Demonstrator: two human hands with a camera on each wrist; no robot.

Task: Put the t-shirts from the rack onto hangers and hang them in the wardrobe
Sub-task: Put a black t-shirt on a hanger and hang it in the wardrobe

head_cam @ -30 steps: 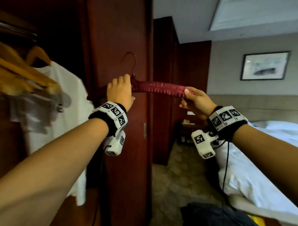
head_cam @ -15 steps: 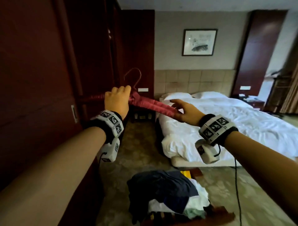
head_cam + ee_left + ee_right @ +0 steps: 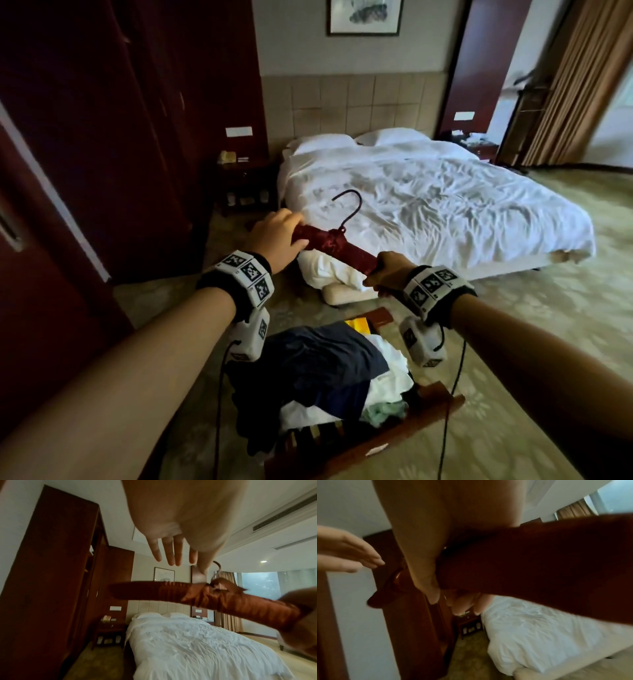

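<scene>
A dark red padded hanger with a metal hook is held level above the floor, in front of the bed. My right hand grips its right end, thumb and fingers curled round the padding. My left hand hovers over the left end with straight fingers and does not grip the hanger. Below my wrists a pile of t-shirts, dark blue and white, lies on the wooden rack.
The dark wooden wardrobe stands along the left. A white bed fills the middle, with a nightstand by its head. A white bundle lies on the carpet at the bed's foot. Curtains hang at far right.
My view has swung from the wardrobe to the bed and the rack. The hanger has come down lower. My left hand has opened off it and my right hand has closed round its end.
</scene>
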